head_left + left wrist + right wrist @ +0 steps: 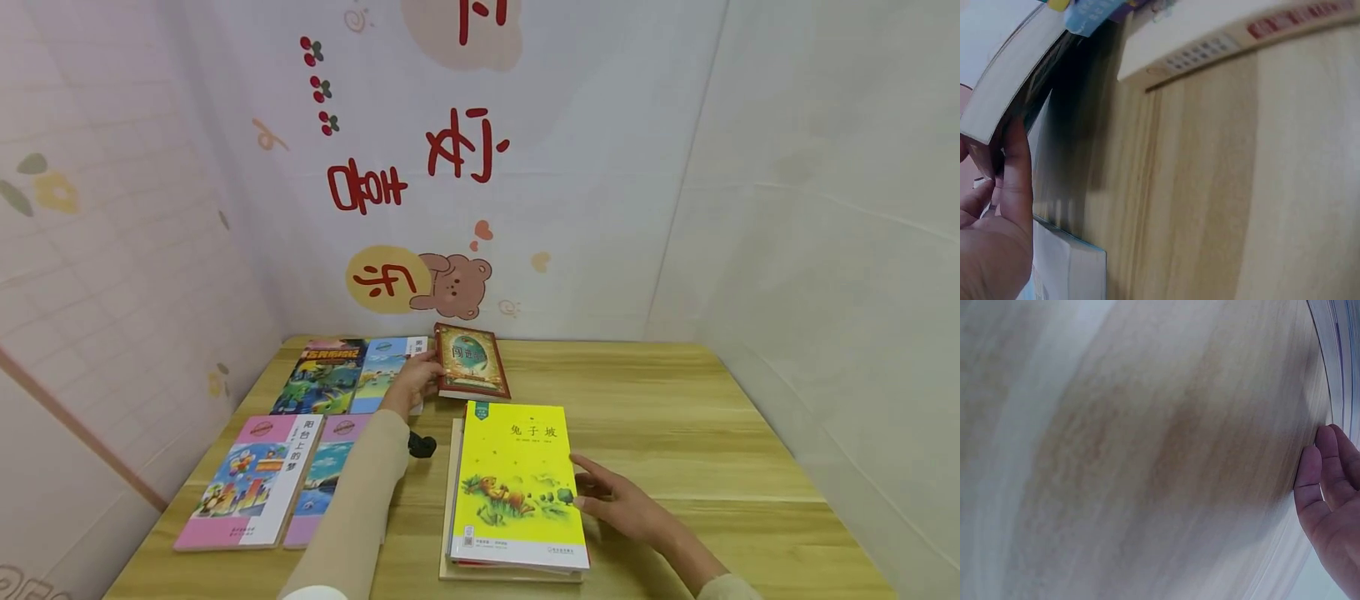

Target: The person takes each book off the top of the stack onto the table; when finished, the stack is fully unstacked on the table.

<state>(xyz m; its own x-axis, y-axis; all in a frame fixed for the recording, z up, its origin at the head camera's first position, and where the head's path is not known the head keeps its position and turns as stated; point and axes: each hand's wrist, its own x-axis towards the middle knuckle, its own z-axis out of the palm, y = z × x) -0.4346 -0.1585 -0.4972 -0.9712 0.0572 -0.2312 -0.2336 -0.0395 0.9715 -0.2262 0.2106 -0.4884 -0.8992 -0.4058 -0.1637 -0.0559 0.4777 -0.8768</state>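
Note:
My left hand (417, 379) grips the left edge of a dark red book (472, 361) with a green oval on its cover, at the back of the table. In the left wrist view the thumb and fingers pinch a corner of this book (1013, 69), which is raised and tilted off the wood. My right hand (618, 504) is at the right side of a stack topped by a yellow book (517, 475). Its fingers are loosely bent at the edges of the stack (1341, 356); firm contact cannot be made out.
On the left, two pink-edged books (247, 483) (322, 492) lie in front, the second partly under my left sleeve. Behind them lie a dark colourful book (322, 379) and a light blue book (378, 371). A small black object (422, 445) is by my left wrist. Printed white cloth walls surround the table.

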